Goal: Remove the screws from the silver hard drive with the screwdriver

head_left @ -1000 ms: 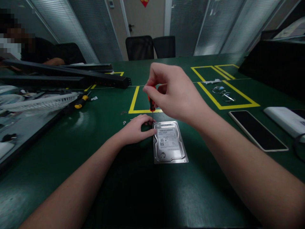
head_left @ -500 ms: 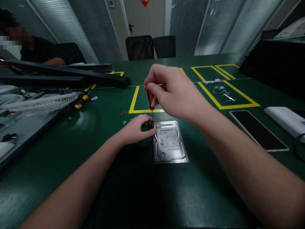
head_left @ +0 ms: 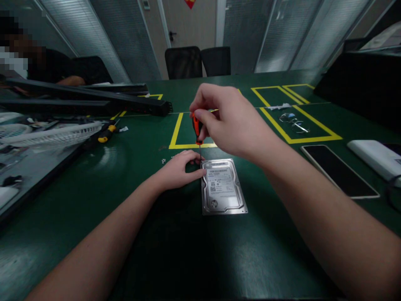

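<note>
A silver hard drive with a white printed label lies flat on the green table. My right hand is closed around the red and black handle of a screwdriver, held upright. The screwdriver's thin shaft points down to the drive's far left corner, where the tip's exact contact is hard to see. My left hand holds the drive's left edge, thumb on its top and fingers curled by that same corner. Several tiny screws lie on the table beyond my left hand.
A yellow and black screwdriver lies at left beside a tray of parts. Long black bars lie behind it, near a seated person. At right are glasses, a phone and a white box-shaped device.
The screwdriver's handle has turned slightly in my right hand, showing more of its red side. My left hand and the hard drive stay practically still.
</note>
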Motion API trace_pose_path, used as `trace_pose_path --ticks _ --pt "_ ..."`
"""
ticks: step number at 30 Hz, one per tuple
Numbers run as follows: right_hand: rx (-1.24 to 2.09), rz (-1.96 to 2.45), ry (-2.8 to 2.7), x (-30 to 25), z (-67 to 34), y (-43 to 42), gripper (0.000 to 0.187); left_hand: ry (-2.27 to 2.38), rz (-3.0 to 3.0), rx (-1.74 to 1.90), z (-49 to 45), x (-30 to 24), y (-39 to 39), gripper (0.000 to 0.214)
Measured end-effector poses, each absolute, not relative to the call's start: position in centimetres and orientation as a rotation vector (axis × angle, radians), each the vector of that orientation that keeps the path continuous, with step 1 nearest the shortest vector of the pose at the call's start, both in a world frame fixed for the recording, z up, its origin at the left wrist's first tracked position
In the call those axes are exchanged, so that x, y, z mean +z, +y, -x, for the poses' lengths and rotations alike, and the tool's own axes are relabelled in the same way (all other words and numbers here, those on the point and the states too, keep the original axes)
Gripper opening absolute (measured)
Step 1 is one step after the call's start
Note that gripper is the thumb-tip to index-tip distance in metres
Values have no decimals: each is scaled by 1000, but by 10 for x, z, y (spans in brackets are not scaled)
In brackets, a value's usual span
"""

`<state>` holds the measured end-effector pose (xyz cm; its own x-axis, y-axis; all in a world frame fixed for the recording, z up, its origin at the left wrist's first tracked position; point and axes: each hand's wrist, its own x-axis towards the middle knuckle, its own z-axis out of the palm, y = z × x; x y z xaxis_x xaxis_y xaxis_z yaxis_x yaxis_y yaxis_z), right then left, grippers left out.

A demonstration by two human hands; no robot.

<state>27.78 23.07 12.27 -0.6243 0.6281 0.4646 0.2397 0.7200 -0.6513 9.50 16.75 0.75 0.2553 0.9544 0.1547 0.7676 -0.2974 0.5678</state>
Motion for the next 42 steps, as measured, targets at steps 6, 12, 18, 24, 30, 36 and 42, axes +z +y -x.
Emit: trace_pose_path --ticks 6,12,18,24,30,36,42 --pt "697 646 -2220 123 -278 230 12 1563 -2150 676 -94 7 167 36" --pt "665 643 -2214 122 -278 231 13 1577 -2149 670 -94 7 167 36" --pt "641 642 -2219 123 -278 231 13 1583 -2155 663 -94 7 168 35" --pt "622 638 -2206 122 -278 232 14 1578 -2154 681 -94 7 167 36" --pt "626 641 -2211 122 -278 232 14 1570 -2162 686 -95 7 168 35" --pt "640 651 -2207 123 -278 230 15 1583 -2154 669 -94 7 167 36" --pt "625 643 -2194 121 -278 231 14 1579 -2156 670 -95 8 167 36"
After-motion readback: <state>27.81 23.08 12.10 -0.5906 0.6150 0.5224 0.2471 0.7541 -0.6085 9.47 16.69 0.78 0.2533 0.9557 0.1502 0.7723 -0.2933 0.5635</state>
